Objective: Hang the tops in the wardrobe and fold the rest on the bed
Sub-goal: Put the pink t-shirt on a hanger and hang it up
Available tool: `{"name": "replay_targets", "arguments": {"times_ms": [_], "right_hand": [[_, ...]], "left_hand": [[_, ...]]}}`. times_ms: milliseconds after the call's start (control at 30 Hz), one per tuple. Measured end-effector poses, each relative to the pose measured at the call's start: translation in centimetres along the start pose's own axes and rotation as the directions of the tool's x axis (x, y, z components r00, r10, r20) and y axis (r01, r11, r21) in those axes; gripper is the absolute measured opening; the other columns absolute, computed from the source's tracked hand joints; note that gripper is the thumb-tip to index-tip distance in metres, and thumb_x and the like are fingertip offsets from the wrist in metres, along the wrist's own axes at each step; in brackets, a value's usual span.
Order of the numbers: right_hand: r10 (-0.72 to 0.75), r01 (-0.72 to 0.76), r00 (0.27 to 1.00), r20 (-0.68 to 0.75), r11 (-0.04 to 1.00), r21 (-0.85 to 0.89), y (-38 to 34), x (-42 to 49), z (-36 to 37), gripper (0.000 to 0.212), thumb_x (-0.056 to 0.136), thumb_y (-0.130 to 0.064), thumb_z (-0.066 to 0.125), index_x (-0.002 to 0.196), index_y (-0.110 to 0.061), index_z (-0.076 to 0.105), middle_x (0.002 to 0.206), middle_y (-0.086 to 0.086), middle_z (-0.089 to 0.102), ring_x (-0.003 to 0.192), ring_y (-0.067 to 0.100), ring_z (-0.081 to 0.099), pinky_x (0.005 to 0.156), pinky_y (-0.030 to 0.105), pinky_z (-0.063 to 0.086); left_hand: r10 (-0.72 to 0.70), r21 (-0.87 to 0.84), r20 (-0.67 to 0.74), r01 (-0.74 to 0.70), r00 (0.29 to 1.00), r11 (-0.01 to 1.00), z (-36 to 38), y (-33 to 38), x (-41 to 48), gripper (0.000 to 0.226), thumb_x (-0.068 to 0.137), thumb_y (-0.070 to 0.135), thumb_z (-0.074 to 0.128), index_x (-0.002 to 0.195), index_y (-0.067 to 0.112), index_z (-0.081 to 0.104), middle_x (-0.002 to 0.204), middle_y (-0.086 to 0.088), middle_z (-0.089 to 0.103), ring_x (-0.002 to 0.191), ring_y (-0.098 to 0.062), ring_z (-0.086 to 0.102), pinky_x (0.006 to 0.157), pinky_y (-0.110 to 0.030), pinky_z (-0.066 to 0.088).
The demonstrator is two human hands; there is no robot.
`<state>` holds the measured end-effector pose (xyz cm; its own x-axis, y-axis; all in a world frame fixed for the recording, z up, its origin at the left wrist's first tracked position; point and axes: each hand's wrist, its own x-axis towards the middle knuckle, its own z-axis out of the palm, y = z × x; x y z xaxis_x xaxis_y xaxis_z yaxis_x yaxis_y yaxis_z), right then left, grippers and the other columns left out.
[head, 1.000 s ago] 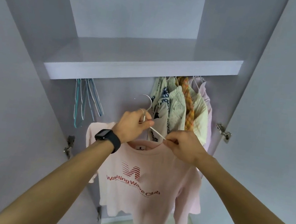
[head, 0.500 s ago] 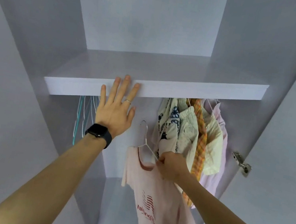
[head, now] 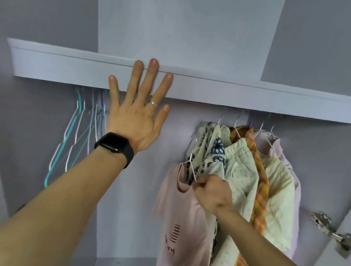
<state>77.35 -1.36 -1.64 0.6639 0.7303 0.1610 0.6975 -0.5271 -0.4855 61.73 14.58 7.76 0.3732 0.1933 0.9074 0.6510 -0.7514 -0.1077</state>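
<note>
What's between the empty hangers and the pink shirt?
In the head view, only the left hand, fingers straight over the shelf edge, and its forearm; behind them the wardrobe back is bare from hangers to pink shirt.

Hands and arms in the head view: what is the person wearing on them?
The left hand has a thin silver ring on one finger, and a black smartwatch sits on that wrist. The right hand wears nothing; no sleeves show.

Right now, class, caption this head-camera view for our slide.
Left hand flat against the shelf edge; right hand grips the hanger carrying the pink T-shirt beside hung clothes.
</note>
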Motion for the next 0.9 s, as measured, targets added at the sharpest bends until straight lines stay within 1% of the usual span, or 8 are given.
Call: {"name": "replay_targets", "arguments": {"times_ms": [200, 333, 433, 500, 567, 667, 800, 900], "right_hand": [[0.001, 0.026, 0.971, -0.239, 0.994, 0.107, -1.2, 5.8, -1.7, 0.022, 0.094, -0.028, 0.059, 0.093, -0.016, 0.078, 0.098, 0.009, 0.074, 0.094, 0.032, 0.065, 0.075, 0.029, 0.048], [0.032, 0.006, 0.944, -0.328, 0.993, 0.114, -2.6, 9.3, -3.4, 0.022, 0.092, -0.025, 0.06, 0.092, -0.01, 0.076, 0.097, 0.012, 0.071, 0.086, 0.031, 0.059, 0.072, 0.028, 0.043], [0.039, 0.0, 0.933, -0.357, 0.994, 0.107, -3.7, 11.1, -4.2, 0.025, 0.092, -0.026, 0.058, 0.074, -0.012, 0.068, 0.096, 0.016, 0.069, 0.093, 0.037, 0.063, 0.075, 0.031, 0.045], [0.046, -0.015, 0.937, -0.346, 0.996, 0.092, -4.1, 12.0, -4.3, 0.029, 0.093, -0.032, 0.059, 0.07, -0.014, 0.062, 0.102, 0.018, 0.07, 0.102, 0.039, 0.064, 0.081, 0.034, 0.048], [0.087, -0.064, 0.954, -0.286, 0.994, 0.089, -3.9, 13.1, -3.7, 0.03, 0.092, -0.037, 0.061, 0.084, -0.008, 0.066, 0.107, 0.019, 0.068, 0.105, 0.038, 0.063, 0.084, 0.035, 0.05], [0.133, -0.122, 0.974, -0.181, 0.99, 0.071, -2.8, 14.1, -2.2, 0.039, 0.092, -0.036, 0.062, 0.104, 0.0, 0.07, 0.105, 0.018, 0.068, 0.101, 0.034, 0.064, 0.075, 0.031, 0.046], [0.104, -0.097, 0.987, -0.126, 0.994, 0.058, -1.8, 13.6, -1.7, 0.037, 0.096, -0.046, 0.057, 0.097, -0.011, 0.07, 0.098, 0.011, 0.067, 0.094, 0.029, 0.062, 0.076, 0.03, 0.044], [0.063, -0.064, 0.998, -0.027, 0.997, -0.047, -1.9, 11.8, -2.9, 0.033, 0.096, -0.047, 0.056, 0.099, -0.016, 0.066, 0.101, 0.007, 0.066, 0.101, 0.028, 0.062, 0.077, 0.03, 0.044]], "left_hand": [[0.02, 0.042, -0.086, -0.016, 0.996, 0.999, 0.9, -0.1, 0.1, 0.063, 0.105, 0.046, 0.023, 0.16, 0.031, -0.003, 0.168, -0.001, -0.01, 0.154, -0.026, -0.012, 0.117, -0.066, -0.007], [0.033, 0.05, -0.127, -0.026, 0.991, 0.998, 1.2, -0.2, 0.3, 0.065, 0.104, 0.046, 0.025, 0.16, 0.031, -0.001, 0.168, -0.002, -0.009, 0.154, -0.027, -0.01, 0.116, -0.066, -0.008], [0.035, 0.054, -0.148, -0.027, 0.988, 0.998, 1.6, -0.3, 0.4, 0.066, 0.103, 0.046, 0.028, 0.16, 0.031, -0.001, 0.168, -0.001, -0.009, 0.154, -0.027, -0.011, 0.116, -0.065, -0.01], [0.036, 0.059, -0.159, -0.026, 0.987, 0.998, 1.8, -0.2, 0.5, 0.067, 0.103, 0.046, 0.029, 0.16, 0.032, -0.001, 0.168, -0.001, -0.009, 0.154, -0.027, -0.011, 0.116, -0.065, -0.011], [0.031, 0.064, -0.16, -0.021, 0.987, 0.998, 1.9, -0.3, 0.5, 0.067, 0.102, 0.046, 0.03, 0.16, 0.032, -0.002, 0.168, -0.001, -0.009, 0.154, -0.027, -0.011, 0.115, -0.064, -0.012], [0.028, 0.073, -0.166, -0.016, 0.986, 0.997, 2.0, -0.2, 0.6, 0.068, 0.102, 0.046, 0.031, 0.16, 0.032, -0.002, 0.168, -0.002, -0.007, 0.154, -0.028, -0.009, 0.115, -0.064, -0.013], [0.019, 0.077, -0.15, -0.007, 0.988, 0.997, 2.0, -0.2, 0.5, 0.068, 0.102, 0.044, 0.035, 0.16, 0.031, 0.002, 0.168, -0.003, -0.003, 0.154, -0.029, -0.006, 0.115, -0.064, -0.013], [-0.003, 0.069, -0.103, 0.01, 0.995, 0.998, 1.6, 0.0, 0.2, 0.069, 0.102, 0.044, 0.038, 0.16, 0.031, 0.004, 0.168, -0.002, -0.002, 0.154, -0.029, -0.005, 0.116, -0.065, -0.012]]}}
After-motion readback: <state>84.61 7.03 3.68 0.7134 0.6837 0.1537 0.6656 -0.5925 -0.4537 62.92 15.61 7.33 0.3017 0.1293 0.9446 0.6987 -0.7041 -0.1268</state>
